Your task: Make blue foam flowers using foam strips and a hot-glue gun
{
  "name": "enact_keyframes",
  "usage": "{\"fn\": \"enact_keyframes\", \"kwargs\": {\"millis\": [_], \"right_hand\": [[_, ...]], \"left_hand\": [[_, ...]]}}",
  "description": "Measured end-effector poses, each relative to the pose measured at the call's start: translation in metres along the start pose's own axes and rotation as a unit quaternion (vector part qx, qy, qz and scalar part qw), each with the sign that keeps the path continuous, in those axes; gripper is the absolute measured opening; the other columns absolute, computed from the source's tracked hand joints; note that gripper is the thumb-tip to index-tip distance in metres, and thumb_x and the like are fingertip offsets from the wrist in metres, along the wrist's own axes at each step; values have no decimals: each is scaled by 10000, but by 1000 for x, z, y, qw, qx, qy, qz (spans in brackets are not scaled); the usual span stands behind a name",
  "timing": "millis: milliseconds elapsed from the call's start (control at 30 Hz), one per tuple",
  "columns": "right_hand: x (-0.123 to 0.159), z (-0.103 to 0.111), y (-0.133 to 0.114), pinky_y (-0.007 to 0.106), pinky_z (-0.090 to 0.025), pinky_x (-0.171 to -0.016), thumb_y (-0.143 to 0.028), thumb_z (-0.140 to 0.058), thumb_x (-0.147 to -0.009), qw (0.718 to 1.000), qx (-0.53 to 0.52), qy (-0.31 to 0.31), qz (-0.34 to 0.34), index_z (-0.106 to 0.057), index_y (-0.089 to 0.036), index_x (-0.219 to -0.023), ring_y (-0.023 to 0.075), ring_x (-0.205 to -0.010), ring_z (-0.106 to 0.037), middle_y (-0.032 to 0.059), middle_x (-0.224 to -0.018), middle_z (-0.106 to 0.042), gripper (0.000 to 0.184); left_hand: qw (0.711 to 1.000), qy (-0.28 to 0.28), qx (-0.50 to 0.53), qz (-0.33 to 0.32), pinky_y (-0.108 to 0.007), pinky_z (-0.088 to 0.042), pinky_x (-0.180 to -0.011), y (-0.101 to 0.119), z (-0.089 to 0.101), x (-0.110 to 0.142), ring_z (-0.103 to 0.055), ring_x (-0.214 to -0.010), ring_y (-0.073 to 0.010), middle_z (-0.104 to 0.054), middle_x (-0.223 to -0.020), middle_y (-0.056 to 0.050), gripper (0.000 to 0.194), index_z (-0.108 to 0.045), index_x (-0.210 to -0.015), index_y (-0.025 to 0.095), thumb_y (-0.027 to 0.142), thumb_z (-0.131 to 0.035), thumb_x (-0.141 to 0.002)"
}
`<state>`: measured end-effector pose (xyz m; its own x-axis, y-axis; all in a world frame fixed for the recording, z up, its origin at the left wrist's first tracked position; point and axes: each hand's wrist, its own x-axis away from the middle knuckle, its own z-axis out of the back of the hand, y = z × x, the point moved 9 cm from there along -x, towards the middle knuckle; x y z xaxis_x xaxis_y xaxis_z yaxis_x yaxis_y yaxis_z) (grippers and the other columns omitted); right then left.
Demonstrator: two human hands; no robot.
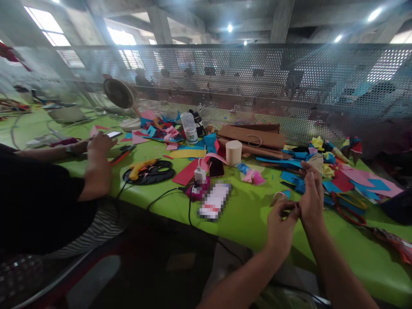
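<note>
My left hand (282, 221) and my right hand (311, 199) meet above the front edge of the green table. The left thumb and index finger pinch together against the right hand. What lies between them is too small and dark to make out. The right fingers point up and are bent close together; their grip is partly hidden. Just behind the hands lie blue scraps (289, 177), and a small pale ring-shaped piece (280, 194) is beside the left hand. Red-handled scissors (349, 214) rest to the right of my right hand.
On the green table (247, 219) are a phone (214, 201), a charger in a pink socket (199, 182) with cables, a cream roll (234, 152), brown sheets (251, 139) and a glue gun (141, 168). A co-worker's hands (100, 143) are at left, near a fan (118, 93).
</note>
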<state>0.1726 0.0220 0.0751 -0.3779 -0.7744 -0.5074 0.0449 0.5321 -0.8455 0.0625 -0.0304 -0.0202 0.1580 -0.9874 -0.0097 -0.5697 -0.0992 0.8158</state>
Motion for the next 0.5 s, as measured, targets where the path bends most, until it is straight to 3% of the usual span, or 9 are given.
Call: {"fn": "enact_keyframes", "kwargs": {"millis": [67, 167, 267, 367, 500], "right_hand": [[1, 3, 2, 454, -414, -1107, -551, -574, -980, 1000, 7, -10, -22, -710, -261, -1158, 245, -1188, -618, 68, -1342, -670, 366], [7, 12, 8, 417, -459, -1016, -519, -681, -922, 997, 31, -47, -47, -741, -257, -1104, 248, -1113, -632, 61, -1190, -722, 325], [22, 18, 25, 382, -502, -894, -498, -788, -842, 985, 55, -127, -103, -765, -258, -1024, 255, -1013, -659, 52, -1031, -749, 302], [39, 16, 41, 381, -520, -856, -510, -832, -807, 964, 54, -209, -153, -773, -257, -1006, 259, -960, -680, 57, -999, -765, 328], [46, 12, 42, 372, -525, -848, -534, -859, -773, 959, 40, -231, -157, -786, -251, -944, 250, -925, -676, 48, -945, -763, 339]], "left_hand": [[999, 2, 18, 28, -344, -510, -854, -1, 2, -4, -683, -890, -232, -776, -905, -97, 391, -797, -815, 160, 480, -938, -640], [994, 22, 84, 71, -311, -502, -842, 2, 9, -11, -700, -973, -231, -793, -1064, -123, 405, -805, -888, 164, 461, -940, -648], [985, 41, 146, 83, -298, -509, -839, 10, 13, -17, -717, -951, -213, -785, -1153, -136, 450, -813, -919, 157, 433, -972, -601], [978, 30, 187, 92, -308, -534, -871, 12, 9, -20, -733, -929, -207, -788, -1160, -132, 452, -822, -914, 153, 397, -993, -573], [974, 14, 204, 103, -318, -539, -919, 11, 2, -17, -734, -1044, -247, -795, -1147, -133, 433, -835, -943, 154, 371, -984, -600]]}}
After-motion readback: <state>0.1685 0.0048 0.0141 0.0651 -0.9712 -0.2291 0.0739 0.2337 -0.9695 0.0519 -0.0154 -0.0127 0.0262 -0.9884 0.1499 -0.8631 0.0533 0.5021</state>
